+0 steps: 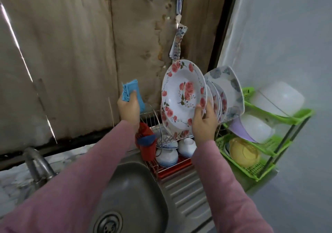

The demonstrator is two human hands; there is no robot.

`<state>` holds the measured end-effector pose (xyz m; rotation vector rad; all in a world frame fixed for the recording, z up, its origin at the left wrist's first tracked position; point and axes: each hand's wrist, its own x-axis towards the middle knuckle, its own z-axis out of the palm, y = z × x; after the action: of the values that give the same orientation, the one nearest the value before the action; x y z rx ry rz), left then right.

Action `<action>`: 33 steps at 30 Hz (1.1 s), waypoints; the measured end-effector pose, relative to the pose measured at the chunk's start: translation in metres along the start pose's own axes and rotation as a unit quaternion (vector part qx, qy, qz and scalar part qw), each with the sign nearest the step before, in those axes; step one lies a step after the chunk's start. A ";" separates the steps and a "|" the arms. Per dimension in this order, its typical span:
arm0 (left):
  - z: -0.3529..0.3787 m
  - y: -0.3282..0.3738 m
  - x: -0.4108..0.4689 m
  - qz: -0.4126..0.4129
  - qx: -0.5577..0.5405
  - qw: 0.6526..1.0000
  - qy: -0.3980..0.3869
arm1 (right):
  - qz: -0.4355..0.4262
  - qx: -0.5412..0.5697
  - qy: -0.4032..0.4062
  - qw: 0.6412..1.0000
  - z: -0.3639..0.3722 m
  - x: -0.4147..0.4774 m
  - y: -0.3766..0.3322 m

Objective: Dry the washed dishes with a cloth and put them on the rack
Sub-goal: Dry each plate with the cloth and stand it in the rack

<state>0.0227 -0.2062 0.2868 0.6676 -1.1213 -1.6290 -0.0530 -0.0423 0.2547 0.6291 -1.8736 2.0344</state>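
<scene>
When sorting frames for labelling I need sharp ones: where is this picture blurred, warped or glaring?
Head view, centre: the flowered plate is fairly sharp. Head view, right: the green rack and its white bowls are soft. Head view, left: thin bright streaks of glare cross the wall. Head view, edges: wide-angle bending curves the wall lines and stretches the sleeves.

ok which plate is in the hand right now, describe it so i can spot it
Behind the right corner of the steel sink stands a wire rack holding a row of upright plates. The right hand grips the front plate of that row by its lower rim. It alone faces you fully, pink roses in its well; the rearmost plates carry grey-blue leaves.
</scene>
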 end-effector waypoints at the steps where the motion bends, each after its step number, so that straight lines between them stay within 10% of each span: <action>1: 0.002 -0.004 0.003 0.004 0.013 1.000 0.007 | -0.008 -0.019 -0.014 1.000 0.005 0.003 0.006; 33: 0.006 -0.010 -0.022 0.001 0.039 0.999 0.007 | -0.053 -0.228 -0.187 0.954 0.032 0.010 0.014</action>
<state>0.0204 -0.1831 0.2781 0.7259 -1.1792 -1.5827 -0.0650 -0.0757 0.2488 1.0035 -2.3538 1.4056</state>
